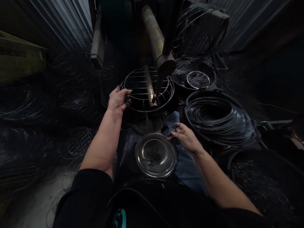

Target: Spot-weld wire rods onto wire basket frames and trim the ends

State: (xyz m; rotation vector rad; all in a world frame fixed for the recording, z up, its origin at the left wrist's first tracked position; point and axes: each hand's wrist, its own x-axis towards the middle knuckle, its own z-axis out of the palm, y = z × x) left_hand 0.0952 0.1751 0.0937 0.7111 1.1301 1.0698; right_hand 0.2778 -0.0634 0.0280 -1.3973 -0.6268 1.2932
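Round silver wire frame, built of a circular hoop crossed by parallel straight wires, lies just beyond the fingertips of the left hand, at their right. The left fingers are curled and half closed at the edge of the hoop. A small dark object sits within their curl, but whether they grip it or the wire cannot be told. Such a hold at the edge would, in judgement, steady the frame while keeping the knuckles clear of the slender dark rod and tan metal tube that cross its middle. The right hand lies lower, its fingers loosely extended and well open, with no held object evident. Just below these fingers rests a shallow stainless steel bowl containing a few wire scraps, beside a blue denim-covered lap. Beyond the right fingertips lies a large coil of black-coated wire, and farther up sits a dark round tub holding loose wire. Far left of the left fingers, dark heaps of finished wire frames cover the floor.
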